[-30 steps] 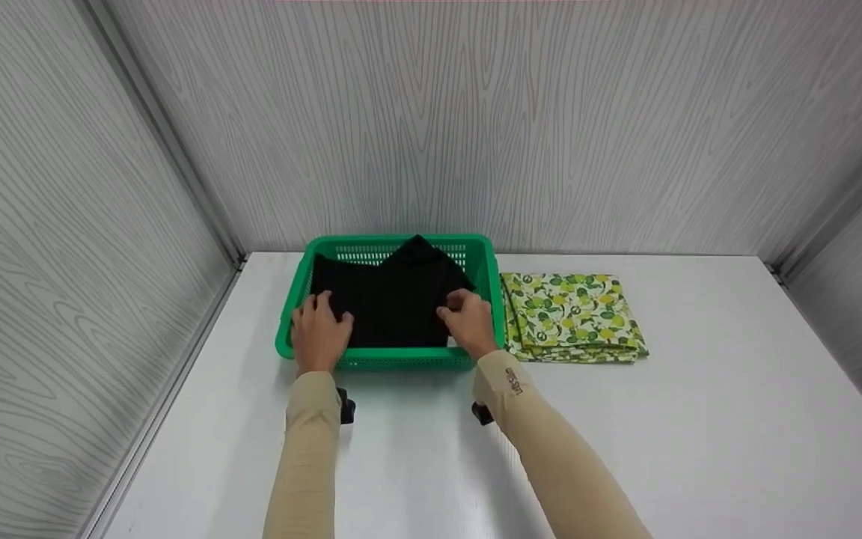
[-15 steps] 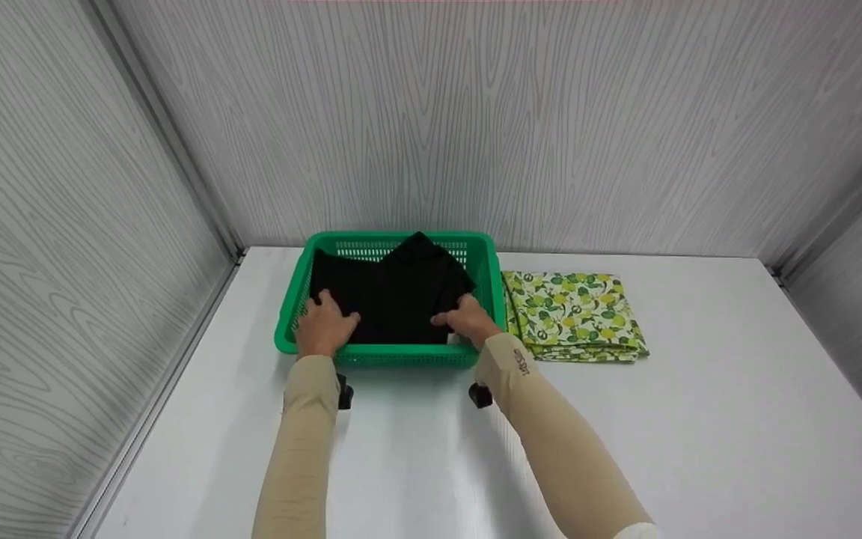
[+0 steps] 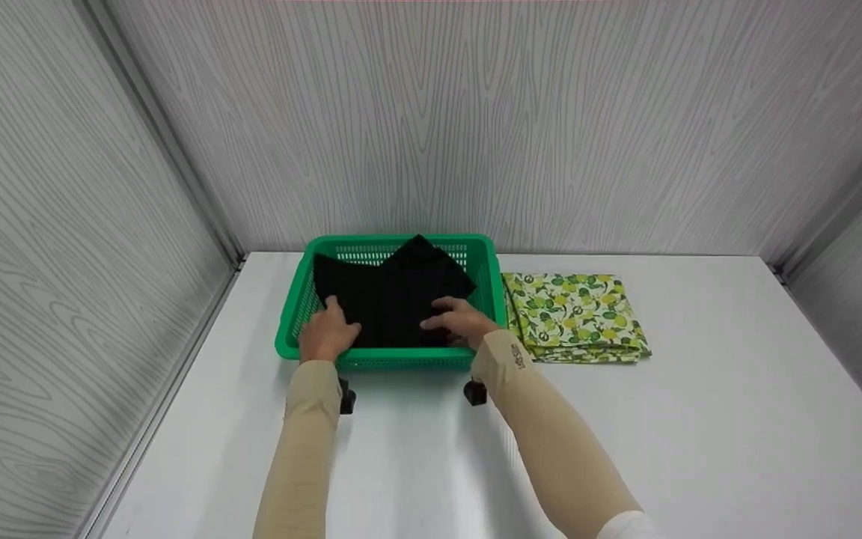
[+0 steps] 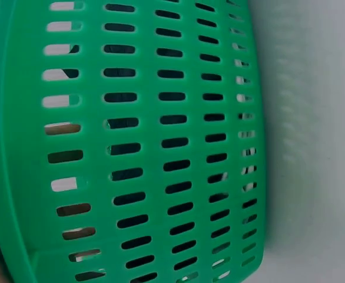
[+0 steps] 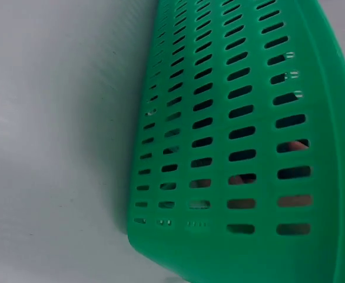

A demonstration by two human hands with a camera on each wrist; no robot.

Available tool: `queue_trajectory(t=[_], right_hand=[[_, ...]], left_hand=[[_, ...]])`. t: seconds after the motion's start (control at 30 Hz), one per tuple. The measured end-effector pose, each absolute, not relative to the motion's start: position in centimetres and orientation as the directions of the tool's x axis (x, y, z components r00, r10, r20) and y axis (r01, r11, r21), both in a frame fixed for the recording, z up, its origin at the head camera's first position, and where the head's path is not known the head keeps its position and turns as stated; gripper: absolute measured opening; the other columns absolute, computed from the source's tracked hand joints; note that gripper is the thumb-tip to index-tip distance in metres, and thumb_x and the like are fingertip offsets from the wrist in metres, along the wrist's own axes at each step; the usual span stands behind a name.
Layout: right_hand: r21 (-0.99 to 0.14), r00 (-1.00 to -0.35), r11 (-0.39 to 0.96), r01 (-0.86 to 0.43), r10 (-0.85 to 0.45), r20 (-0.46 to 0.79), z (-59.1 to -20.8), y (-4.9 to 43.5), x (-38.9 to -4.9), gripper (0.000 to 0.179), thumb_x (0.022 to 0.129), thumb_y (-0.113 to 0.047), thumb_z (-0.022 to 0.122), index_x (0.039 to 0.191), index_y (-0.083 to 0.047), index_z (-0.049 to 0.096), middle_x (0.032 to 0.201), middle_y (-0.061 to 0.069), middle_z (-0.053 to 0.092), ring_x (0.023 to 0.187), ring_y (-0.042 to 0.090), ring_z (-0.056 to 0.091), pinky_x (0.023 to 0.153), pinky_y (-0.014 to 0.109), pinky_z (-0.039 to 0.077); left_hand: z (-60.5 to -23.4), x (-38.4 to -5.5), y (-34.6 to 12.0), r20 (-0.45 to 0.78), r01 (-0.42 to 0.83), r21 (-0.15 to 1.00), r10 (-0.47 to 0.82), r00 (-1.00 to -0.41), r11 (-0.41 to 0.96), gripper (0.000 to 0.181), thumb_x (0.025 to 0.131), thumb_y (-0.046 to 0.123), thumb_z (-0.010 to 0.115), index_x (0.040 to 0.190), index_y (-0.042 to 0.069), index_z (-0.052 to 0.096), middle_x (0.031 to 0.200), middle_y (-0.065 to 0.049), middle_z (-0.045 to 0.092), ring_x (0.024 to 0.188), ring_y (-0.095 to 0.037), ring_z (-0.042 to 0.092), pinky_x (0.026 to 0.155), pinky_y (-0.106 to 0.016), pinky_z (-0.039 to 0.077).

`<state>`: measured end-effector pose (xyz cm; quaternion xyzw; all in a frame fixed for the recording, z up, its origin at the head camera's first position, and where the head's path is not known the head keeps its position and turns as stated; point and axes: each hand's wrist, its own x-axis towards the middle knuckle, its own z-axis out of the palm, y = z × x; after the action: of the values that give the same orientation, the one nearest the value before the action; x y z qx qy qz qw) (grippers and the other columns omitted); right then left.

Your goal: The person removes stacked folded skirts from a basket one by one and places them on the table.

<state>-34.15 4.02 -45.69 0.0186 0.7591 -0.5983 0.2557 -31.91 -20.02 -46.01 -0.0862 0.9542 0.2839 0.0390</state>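
- Head view: pale wood-grain walls [image 3: 446,120] at back & both sides, white table [image 3: 715,404] in front.
- Green slotted basket [image 3: 408,358] on table, close to back wall. Black cloth [image 3: 382,299] inside, covering most of the bottom; one pointed corner up at the far rim.
- L hand [image 3: 326,335] reaches over basket's near-L corner: index straight, thumb spread well away from it, fingers loose at cloth's L part. Touching or just above, can't tell; lower fingers hidden.
- R hand [image 3: 462,322] comes over near-R corner, turned inward: thumb & index apart w/ a gap btwn, fingers loosely bent, tips at cloth's R part. Contact unclear here too.
- Tan sleeves [image 3: 311,427] on both arms, small black device [image 3: 347,398] under each wrist. Folded lemon-print cloth [image 3: 573,313] just R of basket.
- L wrist view: basket's slotted side fills most of it, dark cloth thru slots. Blurry bit of L hand at bottom-L edge, fingers' state n/a.
- R wrist view: slotted side again, table at L. Bits of R hand's fingers [image 5: 241,179] show thru slots, so they're inside basket; can't tell grip from this angle.
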Motion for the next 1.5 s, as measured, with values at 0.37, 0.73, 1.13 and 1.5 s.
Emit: queue_trajectory(t=[0.37,0.73,1.13,1.5], right_hand=[[-0.952,-0.964,0.217,0.215,-0.108,-0.243,-46.0,3.3,-34.5,0.038,0.095,-0.005,0.067,0.132,0.003,0.065,0.137,0.02,0.058,0.096,0.023,0.055,0.087,0.039,0.051],[-0.958,-0.963,0.205,0.203,-0.137,-0.233,-46.7,3.5,-34.5,0.067,0.092,-0.002,0.069,0.153,-0.002,0.041,0.155,0.022,0.036,0.136,0.036,0.042,0.11,0.048,0.038],[-0.946,-0.929,0.293,0.134,-0.295,-0.223,-46.2,3.5,-34.9,0.077,0.093,0.012,0.055,0.161,-0.009,0.027,0.165,0.02,0.019,0.149,0.037,0.024,0.111,0.05,0.038],[-0.932,-0.94,0.362,-0.012,-0.322,-0.113,-45.1,3.7,-34.7,0.08,0.089,0.019,0.049,0.161,-0.011,0.028,0.166,0.013,0.022,0.152,0.028,0.017,0.103,0.034,0.035]], left_hand=[[-46.2,-32.3,-19.9,-0.019,-0.104,0.546,-0.111,-0.994,0.832,0.044,0.098,0.0,0.055,0.142,-0.006,0.054,0.133,-0.029,0.06,0.118,-0.045,0.059,0.096,-0.054,0.048],[-47.2,-32.6,-19.6,0.069,-0.044,0.533,-0.095,-0.993,0.845,0.032,0.095,-0.003,0.055,0.124,-0.009,0.068,0.123,-0.029,0.065,0.111,-0.045,0.062,0.094,-0.053,0.049],[-45.6,-34.0,-20.8,-0.246,-0.191,0.676,-0.026,-0.969,0.712,0.066,0.093,-0.003,0.055,0.156,-0.002,0.036,0.157,-0.026,0.036,0.124,-0.036,0.049,0.099,-0.045,0.044],[-45.7,-33.5,-21.3,-0.108,-0.113,0.812,-0.042,-0.993,0.573,0.074,0.09,-0.001,0.061,0.159,0.008,0.035,0.159,-0.022,0.033,0.051,-0.013,0.04,0.052,-0.028,0.038]])
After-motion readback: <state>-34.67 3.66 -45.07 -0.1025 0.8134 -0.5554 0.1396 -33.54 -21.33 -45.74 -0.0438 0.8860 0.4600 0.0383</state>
